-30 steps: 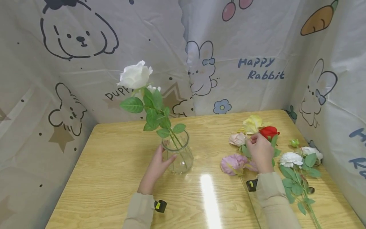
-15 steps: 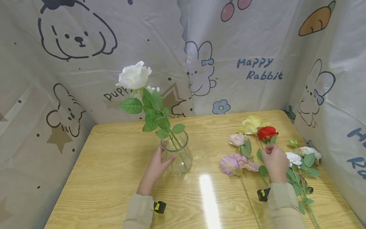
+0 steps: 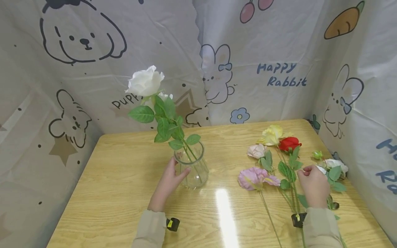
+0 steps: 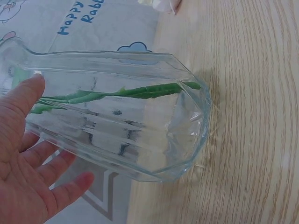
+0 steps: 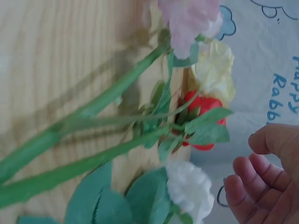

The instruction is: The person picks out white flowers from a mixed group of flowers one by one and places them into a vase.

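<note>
On the table stands a ribbed clear glass vase (image 3: 200, 175) with a tall white rose (image 3: 145, 82) leaning left out of it. My left hand (image 3: 169, 182) holds the vase from the left, thumb on the near side and fingers on the far side. In the left wrist view, a green stem (image 4: 159, 90) shows through the glass. My right hand (image 3: 314, 187) hovers among the lying flowers, nearest a white flower (image 5: 189, 191) and a red rose (image 3: 289, 144). Its fingers are loosely bent, with nothing between thumb and fingers in the right wrist view.
Left of my right hand lie a mauve flower (image 3: 252, 178), a pale pink rose (image 3: 256, 151) and a yellow flower (image 3: 272, 135). More white blooms (image 3: 336, 166) and a green bud (image 3: 317, 155) lie at the right edge. A printed curtain (image 3: 173, 44) surrounds the wooden table (image 3: 124, 162).
My right hand has moved right and toward me, from beside the red rose to over the white flower, uncovering the red rose's leaves and stem. My left hand stays on the vase.
</note>
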`<state>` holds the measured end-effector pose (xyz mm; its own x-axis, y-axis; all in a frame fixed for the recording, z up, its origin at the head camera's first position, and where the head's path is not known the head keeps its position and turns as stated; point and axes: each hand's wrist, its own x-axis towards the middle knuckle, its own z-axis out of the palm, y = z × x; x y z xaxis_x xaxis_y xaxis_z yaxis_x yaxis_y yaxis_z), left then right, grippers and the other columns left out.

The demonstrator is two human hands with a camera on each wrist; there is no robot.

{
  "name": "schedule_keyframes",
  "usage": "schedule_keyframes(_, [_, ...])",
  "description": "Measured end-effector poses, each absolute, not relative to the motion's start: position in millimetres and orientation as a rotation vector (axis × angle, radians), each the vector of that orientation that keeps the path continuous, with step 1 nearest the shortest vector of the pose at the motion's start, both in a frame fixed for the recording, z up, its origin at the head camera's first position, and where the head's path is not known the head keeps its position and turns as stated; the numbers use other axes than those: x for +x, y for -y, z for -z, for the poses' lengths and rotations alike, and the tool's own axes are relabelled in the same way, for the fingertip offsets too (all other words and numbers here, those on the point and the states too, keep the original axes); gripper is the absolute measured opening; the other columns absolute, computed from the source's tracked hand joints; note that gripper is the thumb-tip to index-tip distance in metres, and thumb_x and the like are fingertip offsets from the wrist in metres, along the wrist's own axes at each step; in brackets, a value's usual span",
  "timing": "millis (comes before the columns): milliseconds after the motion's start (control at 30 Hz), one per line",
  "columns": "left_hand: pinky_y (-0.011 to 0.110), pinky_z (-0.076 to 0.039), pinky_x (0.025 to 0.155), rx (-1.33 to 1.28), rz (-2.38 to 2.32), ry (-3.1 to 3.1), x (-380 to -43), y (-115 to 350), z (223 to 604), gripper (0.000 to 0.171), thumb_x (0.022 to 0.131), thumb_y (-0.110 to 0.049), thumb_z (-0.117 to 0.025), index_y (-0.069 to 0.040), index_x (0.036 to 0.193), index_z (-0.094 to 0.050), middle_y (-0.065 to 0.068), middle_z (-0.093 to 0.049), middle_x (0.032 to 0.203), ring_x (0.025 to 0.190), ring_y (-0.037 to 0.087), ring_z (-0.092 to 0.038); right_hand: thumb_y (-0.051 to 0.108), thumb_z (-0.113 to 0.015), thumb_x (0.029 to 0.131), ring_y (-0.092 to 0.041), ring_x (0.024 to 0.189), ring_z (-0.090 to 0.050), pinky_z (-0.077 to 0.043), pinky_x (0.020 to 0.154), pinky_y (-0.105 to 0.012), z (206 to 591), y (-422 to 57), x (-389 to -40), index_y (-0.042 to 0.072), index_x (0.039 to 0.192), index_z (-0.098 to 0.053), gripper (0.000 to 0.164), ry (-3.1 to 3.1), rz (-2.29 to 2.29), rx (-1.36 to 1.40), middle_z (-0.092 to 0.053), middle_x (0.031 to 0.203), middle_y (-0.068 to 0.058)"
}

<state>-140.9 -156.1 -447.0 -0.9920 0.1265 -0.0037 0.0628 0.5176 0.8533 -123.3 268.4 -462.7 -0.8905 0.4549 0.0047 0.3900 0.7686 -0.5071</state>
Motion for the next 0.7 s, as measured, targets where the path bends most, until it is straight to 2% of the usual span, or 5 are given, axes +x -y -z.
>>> schedule_keyframes(433, [0.061,-0.032,0.102,0.148,-1.511,-2.661,-141.3,157.2,448.9,0.072,0.08,-0.048,-0.056,-0.023,0.139,-0.021,0.007,-0.029,0.147,0.133,0.032,-0.029,0.027,-0.045,0.083,-0.033,0.071,-0.057,-0.038,0.049,-0.039,469.1,-290.3,-97.6,0.002,0.095,-0.054,0.029,2.819,-0.798,-0.807,-0.063,0.09,-0.02])
schedule_keyframes(700, [0.063,-0.032,0.101,0.158,-1.522,-2.669,-140.5,156.4,448.8,0.071,0.081,-0.045,-0.057,-0.023,0.139,-0.021,0.009,-0.028,0.147,0.132,0.034,-0.03,0.027,-0.054,0.081,-0.027,0.069,-0.056,-0.042,0.051,-0.039,473.2,-311.9,-86.0,-0.003,0.1,-0.052,0.036,2.948,-0.806,-0.918,-0.06,0.097,-0.024])
